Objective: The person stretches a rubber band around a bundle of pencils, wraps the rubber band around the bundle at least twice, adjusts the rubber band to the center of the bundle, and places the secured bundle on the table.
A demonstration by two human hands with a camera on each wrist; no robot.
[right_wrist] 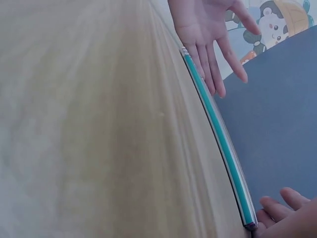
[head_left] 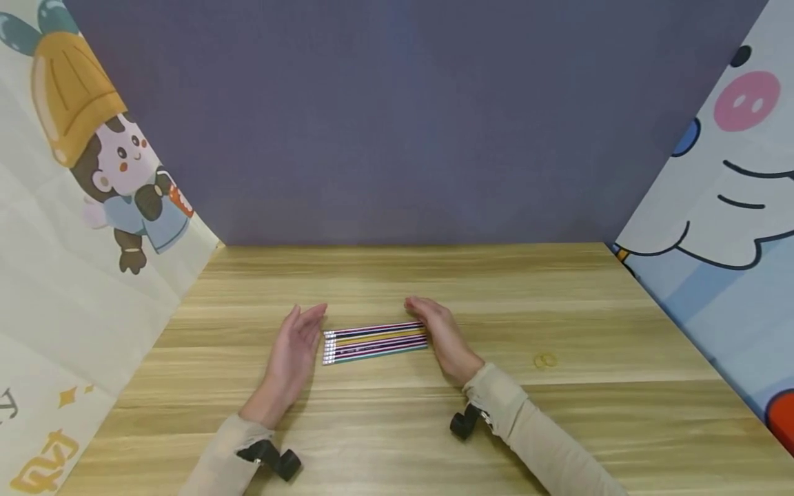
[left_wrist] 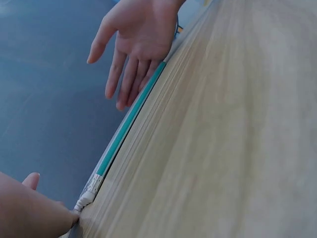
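Observation:
Several striped pencils (head_left: 375, 342) lie side by side in a flat row on the wooden table, white eraser ends toward the left. At that eraser end stands my left hand (head_left: 293, 351), fingers straight and palm turned inward. My right hand (head_left: 443, 337) is at the opposite end, its palm and fingers against or very close to the pencil tips. From the left wrist view, a teal pencil (left_wrist: 131, 119) forms the near side of the row. The right wrist view shows the same teal pencil (right_wrist: 218, 129) between both hands. Neither hand grips anything.
Two thin yellow rubber bands (head_left: 545, 360) lie on the wooden table (head_left: 384, 427) to the right of my right hand. A dark grey panel (head_left: 409, 124) rises at the back, with cartoon-printed sheets (head_left: 62, 289) at the sides.

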